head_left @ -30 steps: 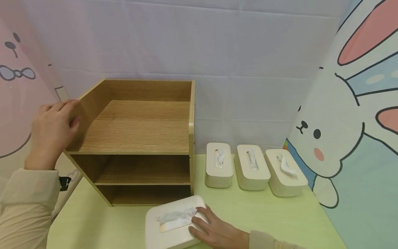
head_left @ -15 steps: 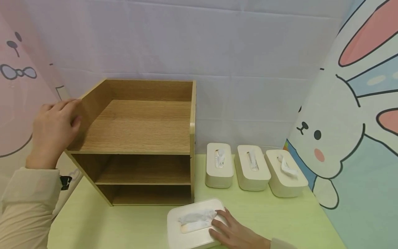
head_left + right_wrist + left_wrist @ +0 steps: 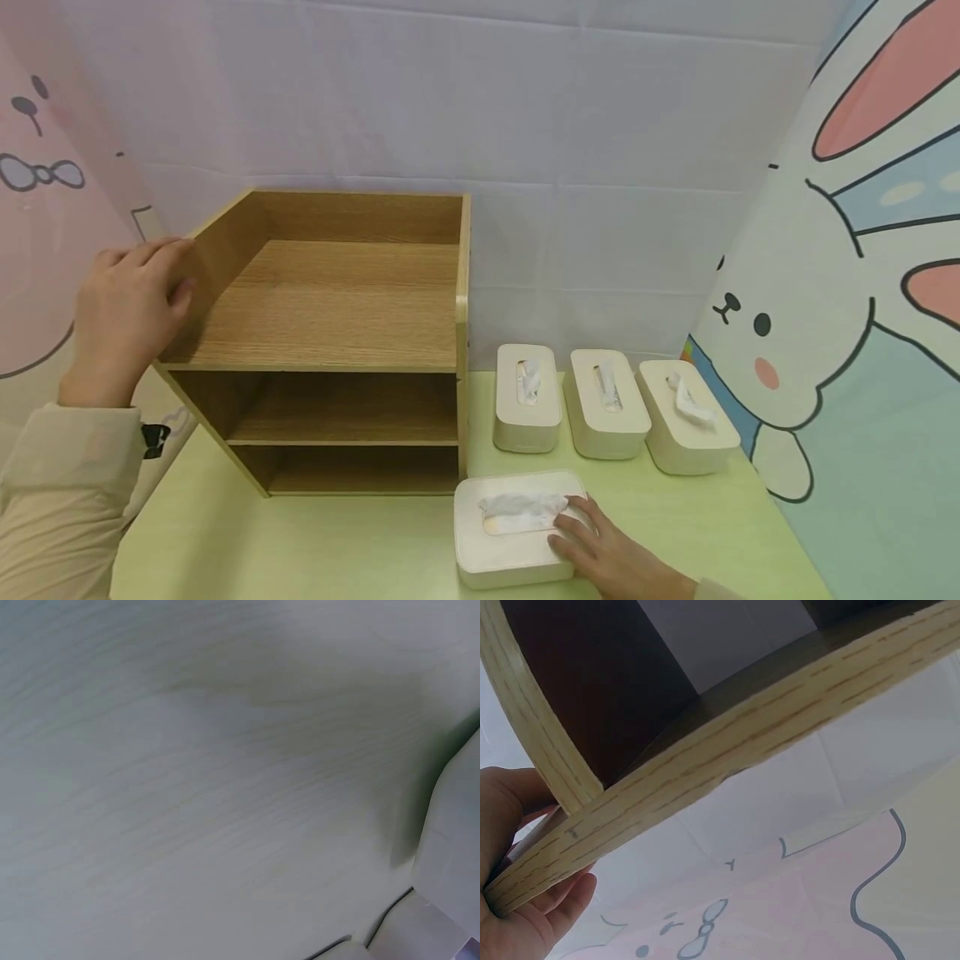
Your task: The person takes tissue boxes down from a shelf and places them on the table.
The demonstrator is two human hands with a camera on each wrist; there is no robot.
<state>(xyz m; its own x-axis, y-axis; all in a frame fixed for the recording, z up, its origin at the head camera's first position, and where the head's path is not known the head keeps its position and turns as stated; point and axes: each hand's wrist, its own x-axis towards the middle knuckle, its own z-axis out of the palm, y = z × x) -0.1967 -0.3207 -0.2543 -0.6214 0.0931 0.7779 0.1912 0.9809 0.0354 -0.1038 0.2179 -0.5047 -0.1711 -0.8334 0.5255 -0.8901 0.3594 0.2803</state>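
My left hand (image 3: 123,312) grips the upper left side panel of a wooden shelf unit (image 3: 330,308). In the left wrist view, its fingers (image 3: 574,900) and thumb wrap around the panel's edge (image 3: 652,799). In front of the unit's right corner lies a white rectangular tissue box (image 3: 498,552), long side roughly level, with a tissue (image 3: 521,510) sticking out of its slot. My right hand (image 3: 618,554) holds this box at its right end, bent fingers over the lid and fingertips near the tissue. The right thumb is hidden.
Three similar tissue boxes stand in a row right of the shelf: left (image 3: 527,421), middle (image 3: 609,437) and right (image 3: 690,454). The pale green table (image 3: 300,550) ends at a cartoon rabbit wall (image 3: 810,333). A white sheet (image 3: 585,125) hangs behind.
My right hand has moved the front tissue box to the right along the table's front, and it has turned from slanted to nearly level. The left hand and shelf have stayed put.
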